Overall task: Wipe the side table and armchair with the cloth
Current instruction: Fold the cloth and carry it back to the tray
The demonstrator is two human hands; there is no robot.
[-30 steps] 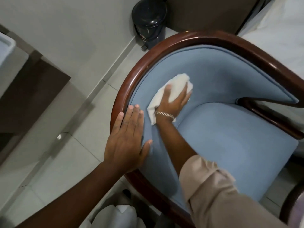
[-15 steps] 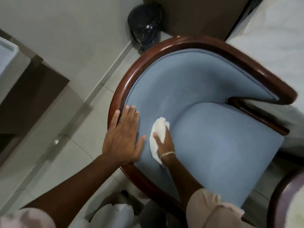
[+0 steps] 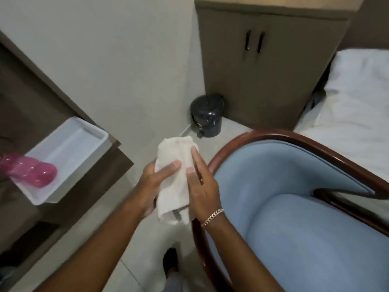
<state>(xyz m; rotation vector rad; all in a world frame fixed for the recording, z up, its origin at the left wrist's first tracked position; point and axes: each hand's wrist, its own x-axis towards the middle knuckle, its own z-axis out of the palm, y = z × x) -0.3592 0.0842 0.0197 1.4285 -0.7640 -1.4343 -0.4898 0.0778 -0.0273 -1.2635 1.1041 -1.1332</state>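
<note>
White cloth [image 3: 175,171]: we hold it folded into a long strip in the air at mid-frame, over the floor tiles and touching no furniture; we judge we are turning up a fresh face.
Left hand [image 3: 156,182]: our fingers curl behind the cloth and the thumb pinches its left edge from the front, which keeps the fold flat.
Right hand [image 3: 203,186]: our thumb and fingers pinch the right edge, steadying the strip.
Armchair [image 3: 294,207]: its blue seat and dark wooden rim fill the lower right; neither hand is on it.
Side table [image 3: 92,186]: we take the brown top at the left for it; it carries a white tray [image 3: 69,157] with a blurred pink object [image 3: 31,171].
</note>
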